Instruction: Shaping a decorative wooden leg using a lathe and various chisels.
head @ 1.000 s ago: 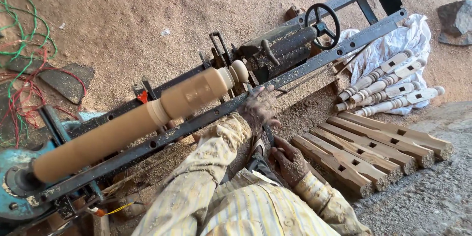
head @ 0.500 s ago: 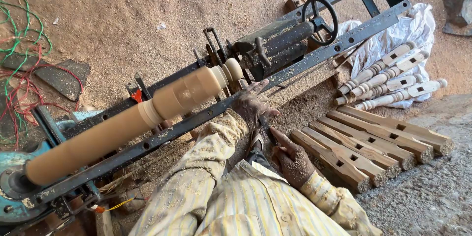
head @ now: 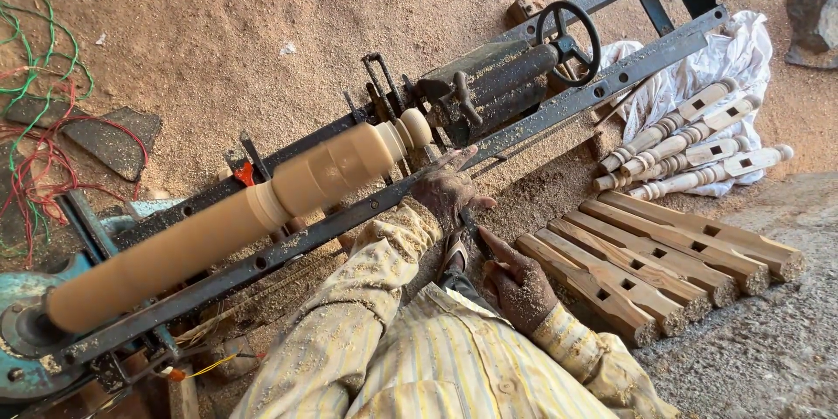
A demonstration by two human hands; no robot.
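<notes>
Left hand (head: 449, 188), wrist bent, fingers curled around a dark tool (head: 467, 225) at the lathe rail (head: 349, 218); right hand (head: 517, 284) closed on its lower end, at 5 o'clock. Turned wooden post (head: 253, 209) at 10 o'clock.

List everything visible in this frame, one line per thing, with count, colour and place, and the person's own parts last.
lathe: one, black metal, diagonal across the sawdust floor
wooden post: one, pale tan, mounted in the lathe
handwheel: one, black, at the lathe's upper end
motor: one, blue, lower left
wires: a tangle, red and green, left edge
square legs: about five, light wood, in a row at right
turned spindles: about four, pale, on white cloth
rock: one, grey, top right
chisel: one, dark, between the hands
left hand: dusty, on the lathe rail, grip around the chisel
right hand: dusty, on the chisel's rear end
</notes>
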